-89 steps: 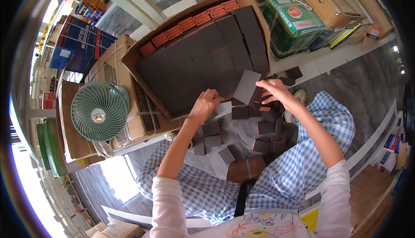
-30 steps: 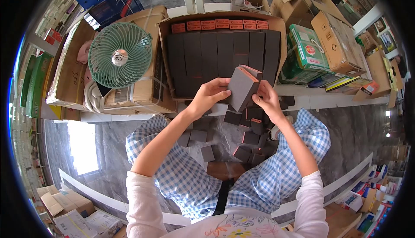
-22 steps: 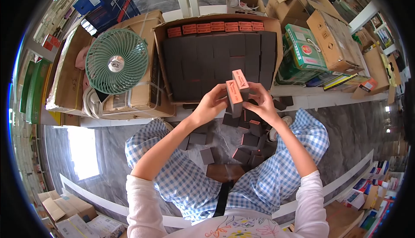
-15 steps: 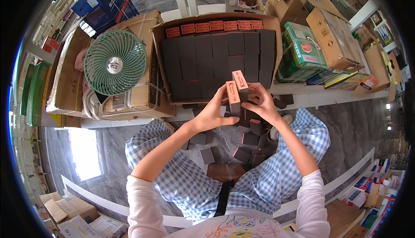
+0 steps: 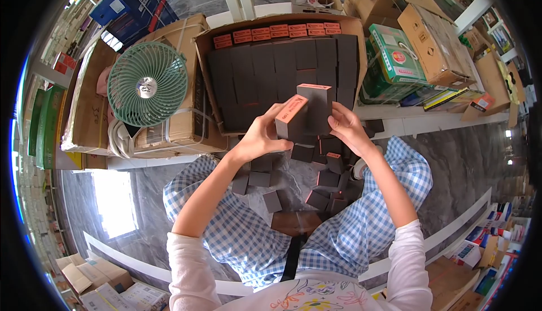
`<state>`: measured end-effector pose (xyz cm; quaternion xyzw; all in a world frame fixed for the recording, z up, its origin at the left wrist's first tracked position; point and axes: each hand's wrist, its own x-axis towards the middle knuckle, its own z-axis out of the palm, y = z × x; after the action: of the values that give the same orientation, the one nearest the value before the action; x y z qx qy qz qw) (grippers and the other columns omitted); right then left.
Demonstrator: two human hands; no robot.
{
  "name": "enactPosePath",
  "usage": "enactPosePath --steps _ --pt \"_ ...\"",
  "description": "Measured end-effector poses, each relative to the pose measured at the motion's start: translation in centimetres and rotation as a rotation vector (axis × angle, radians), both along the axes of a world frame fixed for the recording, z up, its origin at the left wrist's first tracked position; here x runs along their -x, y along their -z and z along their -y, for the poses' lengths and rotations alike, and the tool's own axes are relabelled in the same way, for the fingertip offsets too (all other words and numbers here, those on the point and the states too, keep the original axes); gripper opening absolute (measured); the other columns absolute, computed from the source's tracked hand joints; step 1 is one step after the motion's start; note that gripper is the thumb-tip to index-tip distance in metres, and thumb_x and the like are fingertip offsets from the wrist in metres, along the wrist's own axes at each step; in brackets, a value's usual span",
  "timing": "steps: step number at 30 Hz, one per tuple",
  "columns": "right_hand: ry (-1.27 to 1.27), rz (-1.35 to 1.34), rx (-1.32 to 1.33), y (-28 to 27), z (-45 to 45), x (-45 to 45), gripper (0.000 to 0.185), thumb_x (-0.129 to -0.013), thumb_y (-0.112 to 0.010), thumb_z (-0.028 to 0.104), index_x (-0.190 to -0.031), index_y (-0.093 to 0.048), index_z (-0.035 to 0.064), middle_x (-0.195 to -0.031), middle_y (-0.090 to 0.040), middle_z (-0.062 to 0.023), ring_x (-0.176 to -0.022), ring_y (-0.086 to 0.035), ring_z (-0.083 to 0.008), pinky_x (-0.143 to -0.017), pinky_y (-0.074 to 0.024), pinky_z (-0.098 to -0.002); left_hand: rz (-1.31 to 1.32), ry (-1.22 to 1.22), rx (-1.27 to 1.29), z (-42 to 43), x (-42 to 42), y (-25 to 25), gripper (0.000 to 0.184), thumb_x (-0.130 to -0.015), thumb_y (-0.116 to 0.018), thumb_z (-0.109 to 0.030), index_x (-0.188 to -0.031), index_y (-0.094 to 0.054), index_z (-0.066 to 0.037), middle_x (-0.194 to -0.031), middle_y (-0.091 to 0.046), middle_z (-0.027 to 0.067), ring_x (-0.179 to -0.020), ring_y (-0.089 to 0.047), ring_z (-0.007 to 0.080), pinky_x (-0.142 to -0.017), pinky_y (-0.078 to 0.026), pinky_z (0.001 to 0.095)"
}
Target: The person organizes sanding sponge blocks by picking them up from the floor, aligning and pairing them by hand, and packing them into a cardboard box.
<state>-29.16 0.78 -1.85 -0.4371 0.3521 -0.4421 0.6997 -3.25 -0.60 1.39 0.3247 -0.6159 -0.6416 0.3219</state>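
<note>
My left hand (image 5: 263,134) is closed on a small black box with an orange printed end (image 5: 291,118). Beside it, my right hand (image 5: 349,126) grips a second black box (image 5: 318,110) by its right side, its orange edge facing up. The two boxes are close together, tilted at different angles, in front of a large open carton (image 5: 201,74). Inside that carton stand rows of matching black boxes (image 5: 276,62), with an orange-ended row (image 5: 276,31) at the back. Several more black boxes (image 5: 271,201) lie loose on the floor between my legs.
A green fan (image 5: 148,85) rests on a brown carton (image 5: 195,93) at the left. Green boxes (image 5: 395,57) and a tilted brown carton (image 5: 437,46) stand to the right. My checked trouser legs (image 5: 226,220) flank the grey marble floor (image 5: 293,184).
The two boxes have turned and come apart slightly. The left one tilts and has shifted left; the right one now shows its broad black face. The view has shifted a little.
</note>
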Motion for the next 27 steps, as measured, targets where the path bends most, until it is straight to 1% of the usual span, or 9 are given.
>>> enactPosePath --steps 2,4,6,7,11,14,16,20,27 --pt "-0.007 0.022 -0.059 0.1 0.1 0.2 0.049 -0.094 -0.061 0.014 -0.138 -0.041 0.0039 -0.127 -0.055 -0.0063 -0.113 -0.054 -0.0129 -0.092 -0.0482 -0.0294 -0.284 -0.067 -0.134 -0.7 0.7 -1.5 0.065 -0.070 -0.072 -0.002 -0.130 -0.049 0.001 -0.121 -0.049 0.0044 -0.107 -0.051 0.0144 -0.083 -0.047 0.0278" --pt "-0.029 -0.031 -0.047 1.2 0.0 -0.2 0.049 -0.094 -0.060 0.013 -0.138 -0.041 0.0039 -0.126 -0.055 -0.0060 -0.112 -0.054 -0.0124 -0.092 -0.0483 -0.0297 -0.280 -0.039 -0.156 -0.4 0.1 -0.7 0.056 -0.075 -0.067 0.001 -0.128 -0.050 0.001 -0.122 -0.050 0.0051 -0.108 -0.051 0.0138 -0.086 -0.047 0.0288" --pt "0.016 -0.054 -0.030 2.1 -0.2 -0.6 0.051 -0.093 -0.063 0.013 -0.137 -0.042 0.0025 -0.123 -0.057 -0.0064 -0.111 -0.054 -0.0125 -0.092 -0.0472 -0.0276 -0.169 -0.103 -0.241 0.5 -0.1 0.9 0.051 -0.078 -0.065 0.000 -0.127 -0.049 0.003 -0.115 -0.053 0.0048 -0.105 -0.053 0.0131 -0.086 -0.047 0.0289" --pt "0.059 -0.078 -0.011 2.3 -0.2 -0.8 0.052 -0.091 -0.065 0.013 -0.137 -0.043 0.0010 -0.121 -0.058 -0.0068 -0.110 -0.054 -0.0125 -0.092 -0.0461 -0.0256 -0.085 -0.190 -0.097 0.7 0.2 1.5 0.047 -0.081 -0.064 -0.002 -0.125 -0.049 0.003 -0.105 -0.058 0.0045 -0.098 -0.055 0.0121 -0.084 -0.047 0.0282" --pt "0.034 -0.159 0.072 1.5 -0.3 -1.0 0.054 -0.091 -0.066 0.012 -0.137 -0.042 0.0002 -0.124 -0.056 -0.0077 -0.112 -0.054 -0.0136 -0.094 -0.0453 -0.0257 0.087 -0.336 -0.155 0.7 0.4 2.6 0.043 -0.083 -0.065 -0.005 -0.122 -0.049 0.002 -0.105 -0.059 0.0057 -0.095 -0.056 0.0135 -0.085 -0.047 0.0282" --pt "-0.052 -0.115 -0.041 1.7 -0.4 -1.5 0.059 -0.089 -0.068 0.014 -0.138 -0.039 -0.0005 -0.127 -0.053 -0.0083 -0.116 -0.052 -0.0150 -0.097 -0.0431 -0.0273 0.095 -0.395 0.008 0.1 0.8 4.9 0.044 -0.084 -0.065 -0.007 -0.124 -0.048 0.002 -0.108 -0.059 0.0069 -0.098 -0.056 0.0147 -0.087 -0.047 0.0287" --pt "0.083 -0.147 0.132 2.3 -0.8 -2.4 0.063 -0.088 -0.070 0.015 -0.139 -0.035 -0.0001 -0.128 -0.052 -0.0089 -0.119 -0.050 -0.0163 -0.099 -0.0417 -0.0289 0.053 -0.364 -0.075 -0.3 1.2 3.4 0.049 -0.084 -0.067 -0.008 -0.127 -0.045 0.002 -0.109 -0.059 0.0084 -0.100 -0.057 0.0154 -0.088 -0.047 0.0292" --pt "-0.008 -0.201 0.125 2.0 -1.1 -2.6 0.063 -0.088 -0.070 0.017 -0.138 -0.035 0.0018 -0.126 -0.052 -0.0088 -0.117 -0.049 -0.0159 -0.099 -0.0417 -0.0292 0.030 -0.194 -0.266 -0.4 1.6 3.1 0.051 -0.084 -0.068 -0.012 -0.127 -0.046 0.005 -0.111 -0.059 0.0103 -0.103 -0.057 0.0165 -0.089 -0.047 0.0306" --pt "0.053 -0.255 0.133 1.6 -0.4 -2.3 0.054 -0.093 -0.064 0.020 -0.136 -0.039 -0.0015 -0.123 -0.055 -0.0094 -0.108 -0.055 -0.0144 -0.088 -0.0516 -0.0310 0.128 -0.251 -0.244 0.6 1.6 2.3 0.057 -0.081 -0.071 -0.015 -0.129 -0.046 0.005 -0.110 -0.060 0.0122 -0.097 -0.061 0.0169 -0.086 -0.049 0.0300"
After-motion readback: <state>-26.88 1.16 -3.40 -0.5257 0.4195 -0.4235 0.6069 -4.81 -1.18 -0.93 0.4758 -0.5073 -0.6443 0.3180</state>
